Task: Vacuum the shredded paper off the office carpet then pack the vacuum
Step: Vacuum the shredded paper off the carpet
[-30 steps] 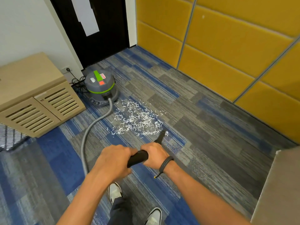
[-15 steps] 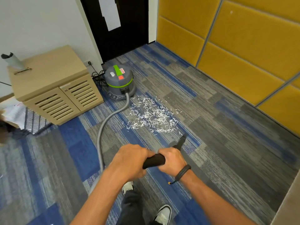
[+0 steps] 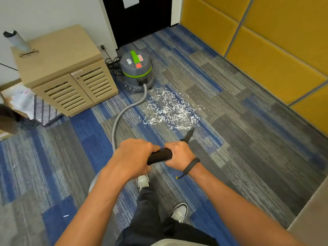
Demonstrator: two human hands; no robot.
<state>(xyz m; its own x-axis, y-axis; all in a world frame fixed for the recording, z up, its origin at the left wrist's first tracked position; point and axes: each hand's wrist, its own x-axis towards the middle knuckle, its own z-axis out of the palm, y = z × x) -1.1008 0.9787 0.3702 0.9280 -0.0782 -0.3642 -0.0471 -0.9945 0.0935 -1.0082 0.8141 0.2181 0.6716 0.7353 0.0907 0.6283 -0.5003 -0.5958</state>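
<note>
Shredded paper (image 3: 171,110) lies unvacuumed; my left hand (image 3: 132,158) and right hand (image 3: 179,154) both grip the wand (image 3: 159,155); I judge its nozzle (image 3: 190,130) may scatter strips.

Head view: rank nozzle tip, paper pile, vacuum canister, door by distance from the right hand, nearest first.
From the right hand:
1. Nozzle tip, just ahead, at the pile's near edge.
2. Paper pile, on the carpet beyond the tip.
3. Vacuum canister, farther, ahead-left beside the cabinet.
4. Door, farthest, behind the canister.
</note>
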